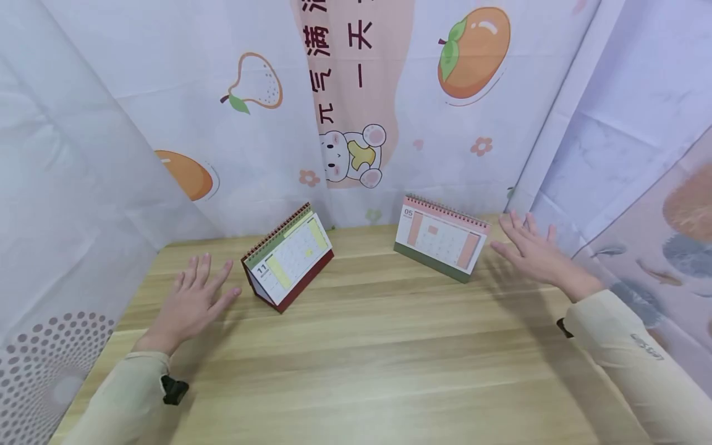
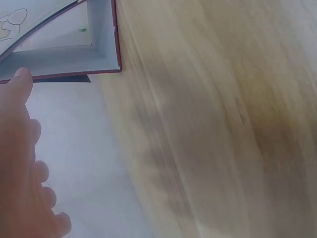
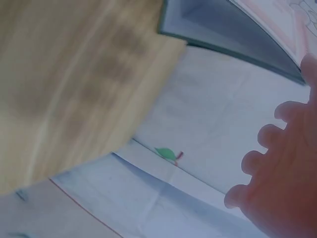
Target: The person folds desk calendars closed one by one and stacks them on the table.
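Observation:
Two spiral-bound desk calendars stand on the wooden table. The left, dark red-based calendar [image 1: 292, 256] shows page 11 with yellow columns and is turned at an angle. My left hand [image 1: 191, 300] is beside its left end, fingers straight and spread, holding nothing. In the left wrist view, the thumb overlaps the red calendar's open side [image 2: 59, 64]. The green-based calendar [image 1: 439, 238] on the right shows page 05 with pink columns. Just right of it, my right hand [image 1: 534, 250] is spread out with nothing in it. The right wrist view shows the green calendar's hollow end [image 3: 218, 34] near the thumb.
A white printed curtain [image 1: 367, 207] with fruit and a cartoon figure hangs right behind the table. More cloth hangs along the left and right sides. The wooden tabletop [image 1: 378, 352] reaches toward me between both arms.

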The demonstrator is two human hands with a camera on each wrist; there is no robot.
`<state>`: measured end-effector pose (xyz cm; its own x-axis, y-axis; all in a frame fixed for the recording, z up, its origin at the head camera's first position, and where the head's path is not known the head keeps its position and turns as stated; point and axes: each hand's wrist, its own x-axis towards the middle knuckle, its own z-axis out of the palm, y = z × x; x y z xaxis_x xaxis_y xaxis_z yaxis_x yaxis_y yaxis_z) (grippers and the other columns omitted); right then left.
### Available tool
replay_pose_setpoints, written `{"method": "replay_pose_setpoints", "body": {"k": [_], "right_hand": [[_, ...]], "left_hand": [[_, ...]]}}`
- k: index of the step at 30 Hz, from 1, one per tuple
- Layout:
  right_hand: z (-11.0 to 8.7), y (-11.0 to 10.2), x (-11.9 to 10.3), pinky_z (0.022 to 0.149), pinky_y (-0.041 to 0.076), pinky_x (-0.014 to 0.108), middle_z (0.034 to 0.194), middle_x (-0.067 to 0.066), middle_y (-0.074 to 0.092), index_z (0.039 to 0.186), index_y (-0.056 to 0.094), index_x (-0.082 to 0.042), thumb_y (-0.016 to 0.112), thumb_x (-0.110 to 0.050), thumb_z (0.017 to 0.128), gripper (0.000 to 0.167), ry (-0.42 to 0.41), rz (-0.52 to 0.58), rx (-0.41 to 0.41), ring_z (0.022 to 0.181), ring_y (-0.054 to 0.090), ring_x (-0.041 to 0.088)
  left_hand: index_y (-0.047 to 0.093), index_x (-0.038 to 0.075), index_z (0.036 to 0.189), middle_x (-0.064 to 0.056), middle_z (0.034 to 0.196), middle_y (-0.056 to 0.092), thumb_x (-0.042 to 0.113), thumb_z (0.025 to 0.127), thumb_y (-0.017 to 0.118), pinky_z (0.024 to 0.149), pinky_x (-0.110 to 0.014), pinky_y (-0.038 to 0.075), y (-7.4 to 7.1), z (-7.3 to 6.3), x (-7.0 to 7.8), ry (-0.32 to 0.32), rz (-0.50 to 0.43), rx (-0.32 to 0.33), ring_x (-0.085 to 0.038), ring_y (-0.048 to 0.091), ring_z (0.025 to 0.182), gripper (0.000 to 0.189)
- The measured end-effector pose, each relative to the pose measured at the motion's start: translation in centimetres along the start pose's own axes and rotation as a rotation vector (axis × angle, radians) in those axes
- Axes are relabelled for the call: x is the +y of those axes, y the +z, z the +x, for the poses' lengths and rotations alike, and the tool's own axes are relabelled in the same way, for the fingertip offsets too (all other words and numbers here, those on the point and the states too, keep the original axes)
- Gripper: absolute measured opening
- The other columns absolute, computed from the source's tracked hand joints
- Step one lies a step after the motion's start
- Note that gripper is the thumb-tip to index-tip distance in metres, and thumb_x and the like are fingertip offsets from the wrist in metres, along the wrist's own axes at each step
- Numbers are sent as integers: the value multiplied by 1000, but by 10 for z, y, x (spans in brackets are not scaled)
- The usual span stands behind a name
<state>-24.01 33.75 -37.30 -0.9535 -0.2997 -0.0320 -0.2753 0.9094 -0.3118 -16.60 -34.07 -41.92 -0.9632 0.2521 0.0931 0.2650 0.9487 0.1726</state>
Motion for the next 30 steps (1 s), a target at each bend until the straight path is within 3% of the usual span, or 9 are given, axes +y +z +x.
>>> {"method": "replay_pose_setpoints", "body": {"k": [9,15,20,30], "right_hand": [[-2,-23,-12,104,-28,66,166,17,-12,164,2,-15,34,-52,108,74,-30,-39,27,147,-20,46],[6,-34,-32,106,-26,67,166,17,-9,164,3,-17,34,-55,108,75,-60,-73,15,149,-20,40],[16,-42,-47,106,-25,67,167,20,-4,164,4,-16,31,-58,107,76,-71,-136,6,149,-19,41],[35,-54,-73,109,-19,70,167,21,3,163,17,-11,31,-60,106,76,-124,-137,1,151,-12,42]], "left_hand": [[18,9,162,-32,163,-7,52,107,39,113,-73,-1,-14,12,5,15,-25,-9,-50,-13,148,73],[18,6,162,-34,162,-6,53,108,35,110,-76,3,-35,19,10,-12,-62,-78,-53,-11,147,73],[19,6,162,-35,162,-2,53,108,34,110,-76,3,-46,20,14,-23,-97,-119,-55,-8,147,73],[18,6,161,-36,161,4,55,108,32,111,-75,4,-59,18,21,-45,-200,-174,-56,-3,147,74]]}}
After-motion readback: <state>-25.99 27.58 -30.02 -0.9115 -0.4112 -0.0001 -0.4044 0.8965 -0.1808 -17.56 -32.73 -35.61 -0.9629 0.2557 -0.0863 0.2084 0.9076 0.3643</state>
